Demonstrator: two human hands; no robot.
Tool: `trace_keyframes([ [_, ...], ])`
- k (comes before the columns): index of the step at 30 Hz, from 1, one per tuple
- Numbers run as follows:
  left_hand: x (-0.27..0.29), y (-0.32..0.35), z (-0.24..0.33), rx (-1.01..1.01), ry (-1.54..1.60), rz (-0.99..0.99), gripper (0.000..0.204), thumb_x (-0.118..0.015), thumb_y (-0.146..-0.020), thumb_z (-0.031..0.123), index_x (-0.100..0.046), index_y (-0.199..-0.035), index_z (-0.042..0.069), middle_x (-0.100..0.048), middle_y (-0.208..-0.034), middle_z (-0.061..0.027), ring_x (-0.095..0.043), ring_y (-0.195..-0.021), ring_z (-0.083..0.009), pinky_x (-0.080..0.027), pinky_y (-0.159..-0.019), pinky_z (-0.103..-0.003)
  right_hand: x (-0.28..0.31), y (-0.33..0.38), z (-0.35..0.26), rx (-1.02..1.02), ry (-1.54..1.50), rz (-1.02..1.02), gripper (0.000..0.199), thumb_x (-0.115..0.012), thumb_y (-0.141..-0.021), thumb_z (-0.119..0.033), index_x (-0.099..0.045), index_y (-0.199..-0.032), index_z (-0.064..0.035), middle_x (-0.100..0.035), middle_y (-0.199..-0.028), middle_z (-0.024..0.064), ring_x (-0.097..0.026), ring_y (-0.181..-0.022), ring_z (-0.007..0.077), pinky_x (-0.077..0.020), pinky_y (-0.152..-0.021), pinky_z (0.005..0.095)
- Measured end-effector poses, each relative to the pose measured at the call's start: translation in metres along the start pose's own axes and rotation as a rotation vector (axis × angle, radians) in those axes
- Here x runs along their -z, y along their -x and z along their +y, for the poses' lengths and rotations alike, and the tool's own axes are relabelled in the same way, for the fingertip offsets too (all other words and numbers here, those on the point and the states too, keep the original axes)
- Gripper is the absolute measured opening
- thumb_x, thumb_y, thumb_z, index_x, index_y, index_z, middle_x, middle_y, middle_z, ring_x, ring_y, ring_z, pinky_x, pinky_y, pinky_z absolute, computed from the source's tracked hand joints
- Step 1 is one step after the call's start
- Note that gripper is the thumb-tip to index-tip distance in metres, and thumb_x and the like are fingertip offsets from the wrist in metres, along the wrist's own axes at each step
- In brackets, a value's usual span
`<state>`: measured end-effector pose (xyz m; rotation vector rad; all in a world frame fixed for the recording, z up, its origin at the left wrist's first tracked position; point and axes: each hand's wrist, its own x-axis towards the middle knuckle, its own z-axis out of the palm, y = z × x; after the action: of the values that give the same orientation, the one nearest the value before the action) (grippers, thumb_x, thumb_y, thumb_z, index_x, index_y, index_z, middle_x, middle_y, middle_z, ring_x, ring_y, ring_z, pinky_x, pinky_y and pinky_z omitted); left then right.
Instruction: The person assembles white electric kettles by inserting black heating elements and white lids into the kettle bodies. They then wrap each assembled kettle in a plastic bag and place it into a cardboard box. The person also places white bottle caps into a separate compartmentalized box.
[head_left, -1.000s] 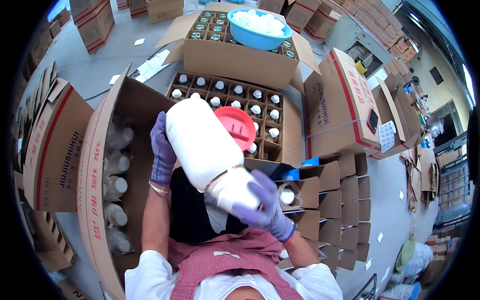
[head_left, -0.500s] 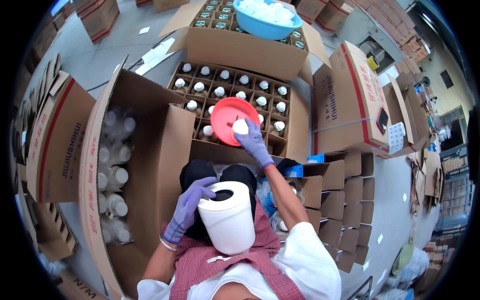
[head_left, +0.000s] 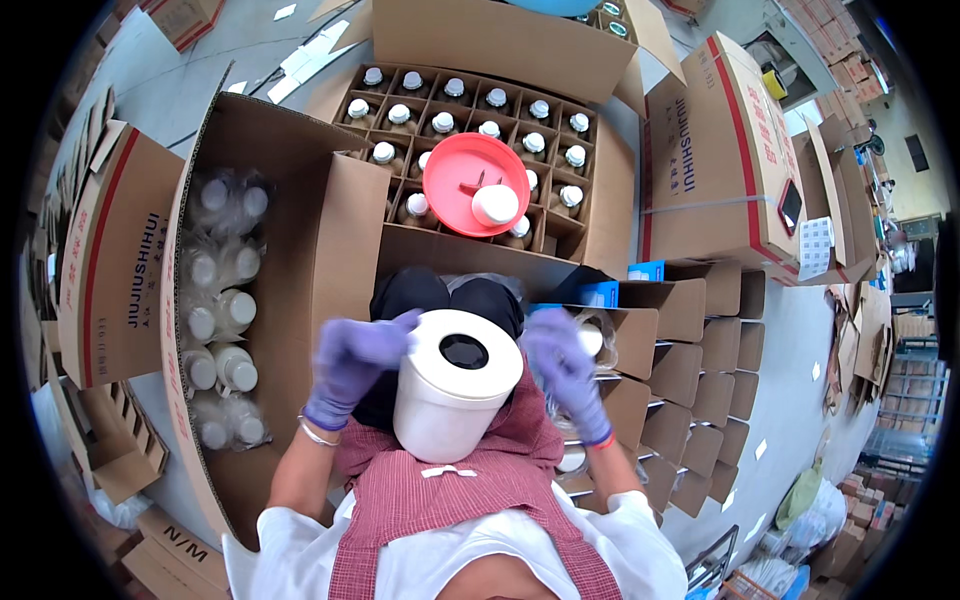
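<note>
A white cylindrical tub [head_left: 445,425] with a round dark opening in its lid stands tilted on my lap, against the red checked apron. My left hand [head_left: 352,368], in a purple glove, is at the left of the tub's lid, its fingers smeared by motion. To the right of the tub is my right hand [head_left: 568,365], gloved alike and also blurred; a small gap parts it from the lid. Ahead, a red round dish [head_left: 462,165] rests on top of the bottles in a carton. A white round cap [head_left: 495,205] and small dark red pieces lie in it.
The divided carton [head_left: 612,200] holds several white-capped bottles [head_left: 443,122]. At the left, an open carton [head_left: 335,270] holds bagged white bottles [head_left: 235,308]. Cardboard dividers [head_left: 665,360] stand at the right, below a closed carton with a phone [head_left: 790,205]. A blue basin [head_left: 555,5] shows at the far edge.
My right hand has let go of the white cap, now in the red dish, and come back beside the tub. My left hand has shifted off the lid's top. The view has tipped downward.
</note>
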<state>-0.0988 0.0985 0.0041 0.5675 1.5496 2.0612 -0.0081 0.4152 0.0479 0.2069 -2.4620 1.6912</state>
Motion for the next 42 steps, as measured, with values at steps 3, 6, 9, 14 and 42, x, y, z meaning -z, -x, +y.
trace_keyframes([
  [3, -0.039, -0.022, 0.05, -0.001, 0.427, 0.385, 0.041, -0.043, -0.101, 0.029, -0.07, -0.101, -0.002, -0.066, -0.117, -0.0185, -0.061, -0.115, -0.0263, -0.036, -0.111, -0.04, 0.0, -0.011, -0.018, 0.036, -0.113, -0.037, 0.028, -0.07, -0.082, -0.014, -0.068, -0.109, -0.008, -0.061, -0.114, 0.0109, -0.055, -0.115, 0.0296, -0.0375, -0.107, 0.0467],
  [6, -0.058, -0.024, 0.071, 0.032, -0.226, 0.164, 0.044, -0.043, -0.098, 0.031, -0.068, -0.096, -0.005, -0.069, -0.111, -0.0197, -0.065, -0.111, -0.0306, -0.039, -0.11, -0.046, 0.001, -0.03, -0.039, 0.119, 0.006, -0.25, 0.036, -0.078, -0.074, -0.016, -0.067, -0.108, -0.0078, -0.06, -0.117, 0.0123, -0.055, -0.114, 0.0305, -0.0388, -0.106, 0.0425],
  [9, 0.01, 0.015, 0.053, -0.034, 0.425, 0.066, 0.041, -0.051, -0.095, 0.029, -0.065, -0.108, -0.007, -0.063, -0.127, -0.0179, -0.057, -0.121, -0.0247, -0.039, -0.11, -0.046, 0.036, -0.005, 0.023, -0.326, 0.235, 0.043, 0.049, -0.081, -0.071, -0.02, -0.065, -0.115, -0.0063, -0.057, -0.127, 0.0142, -0.054, -0.117, 0.0311, -0.0377, -0.107, 0.0409],
  [14, -0.036, -0.02, 0.075, 0.09, -0.305, 0.022, 0.049, -0.055, -0.094, 0.033, -0.059, -0.129, -0.002, -0.061, -0.13, -0.0163, -0.057, -0.12, -0.025, -0.04, -0.109, -0.039, 0.0, -0.037, -0.041, -0.05, -0.077, -0.309, 0.053, -0.078, -0.074, -0.018, -0.06, -0.122, -0.0037, -0.057, -0.125, 0.0163, -0.055, -0.119, 0.0295, -0.0407, -0.104, 0.0381],
  [42, 0.056, -0.247, -0.098, 0.028, -1.079, 0.54, 0.06, -0.064, -0.09, 0.028, -0.046, -0.136, -0.005, -0.052, -0.131, -0.0262, -0.051, -0.119, -0.0416, -0.04, -0.102, -0.047, 0.064, -0.223, 0.336, -0.916, 1.0, -0.023, 0.062, -0.078, -0.078, -0.04, -0.051, -0.131, -0.0193, -0.049, -0.13, 0.0175, -0.059, -0.114, 0.0392, -0.0514, -0.093, 0.0522],
])
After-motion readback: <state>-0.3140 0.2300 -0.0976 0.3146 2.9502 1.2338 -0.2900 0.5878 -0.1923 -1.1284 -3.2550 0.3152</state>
